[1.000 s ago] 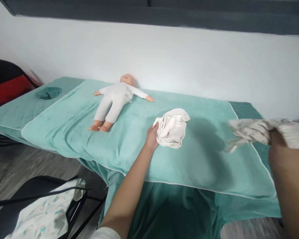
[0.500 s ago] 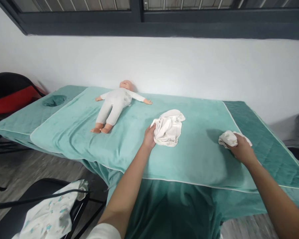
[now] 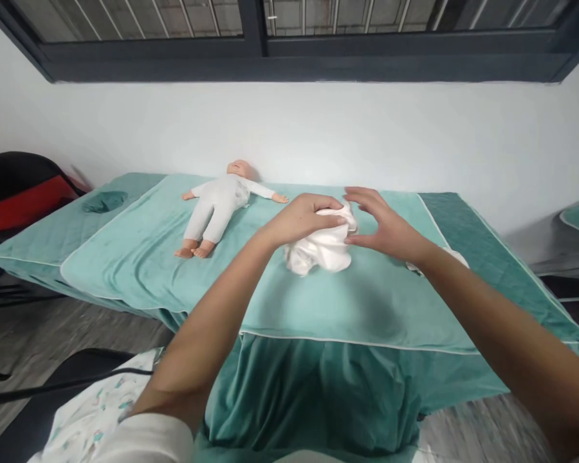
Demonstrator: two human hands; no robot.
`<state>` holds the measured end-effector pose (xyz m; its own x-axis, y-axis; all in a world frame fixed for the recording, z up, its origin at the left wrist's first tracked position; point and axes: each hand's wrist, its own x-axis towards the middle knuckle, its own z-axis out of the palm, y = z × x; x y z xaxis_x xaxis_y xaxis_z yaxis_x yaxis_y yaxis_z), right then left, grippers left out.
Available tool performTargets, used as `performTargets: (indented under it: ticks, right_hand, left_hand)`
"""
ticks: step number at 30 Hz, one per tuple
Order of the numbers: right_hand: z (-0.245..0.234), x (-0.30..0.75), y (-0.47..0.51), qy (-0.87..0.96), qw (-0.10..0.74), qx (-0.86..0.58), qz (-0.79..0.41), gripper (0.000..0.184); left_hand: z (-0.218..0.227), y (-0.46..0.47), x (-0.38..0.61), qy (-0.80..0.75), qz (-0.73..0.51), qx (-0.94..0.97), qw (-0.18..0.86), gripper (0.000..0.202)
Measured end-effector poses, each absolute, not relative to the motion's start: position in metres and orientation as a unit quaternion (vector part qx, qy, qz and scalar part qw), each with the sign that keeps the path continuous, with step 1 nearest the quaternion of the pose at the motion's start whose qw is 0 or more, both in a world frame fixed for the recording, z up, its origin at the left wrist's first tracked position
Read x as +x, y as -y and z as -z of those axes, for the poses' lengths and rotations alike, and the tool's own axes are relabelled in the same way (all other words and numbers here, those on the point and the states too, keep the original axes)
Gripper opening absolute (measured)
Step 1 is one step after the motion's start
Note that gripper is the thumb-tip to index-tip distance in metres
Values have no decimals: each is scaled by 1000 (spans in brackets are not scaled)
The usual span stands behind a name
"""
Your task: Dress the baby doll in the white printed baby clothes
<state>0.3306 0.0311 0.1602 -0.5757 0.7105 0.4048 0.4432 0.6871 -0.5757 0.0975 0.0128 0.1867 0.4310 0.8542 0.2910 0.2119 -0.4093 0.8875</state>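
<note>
Pinched in my left hand [image 3: 309,220] is a crumpled white cloth [image 3: 325,251], partly lifted above the green bed cover. My right hand [image 3: 379,222] is at the cloth's right side, thumb and fingers apart; whether its fingertips touch the fabric I cannot tell. Behind my right wrist lies a second white cloth [image 3: 456,257], mostly hidden by the forearm. To the left, a baby doll [image 3: 217,199] in a white suit lies on its back, arms spread.
The green-covered massage bed [image 3: 318,315] stands against a white wall under a barred window [image 3: 174,54]. Its face hole [image 3: 105,202] is at the left end. A patterned cloth [image 3: 99,402] lies on a black chair [image 3: 84,360] at lower left. A red-and-black chair [image 3: 24,193] stands behind.
My right hand has let go of the second cloth and moved left to the first one. My left hand has shifted onto the first cloth's top and raised it into a bunch.
</note>
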Motion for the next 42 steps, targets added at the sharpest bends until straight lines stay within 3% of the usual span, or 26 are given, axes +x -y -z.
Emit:
performTargets:
  ticks: [5,8,11,16,21,25,29,36,42]
  right_hand:
    - [-205,294,-32,842,233,-312,-373,48]
    - [-214,287,-28,842,211,-297,-398,44]
    - [-218,288,-24,867,204,-318,-325,44]
    - [-220,302,-17,882,159,-441,-47,38]
    - [-213,313,-3,837,116,-524,110,27]
    - [-205,299,7,836,136,-504,166,25]
    - [-202,280,3,835,159,-499,169,25]
    - [-203,284,-9,818,148,-537,146,20]
    - [-200,272,10,829,138,-524,141,27]
  left_hand:
    - [-225,15,89,-394,-392,771,312,13]
    - [-222,19,79,-410,-361,817,186,15]
    - [-214,21,73,-431,-310,847,25,21]
    - [-206,17,65,-513,-244,811,-139,26]
    - [-199,13,62,-539,-301,774,-140,28]
    - [-200,17,83,-494,-361,785,-96,27]
    - [-205,25,101,-479,-360,797,-75,29]
    - [-203,29,87,-574,-246,770,-131,31]
    - [-202,25,97,-552,-330,764,-51,23]
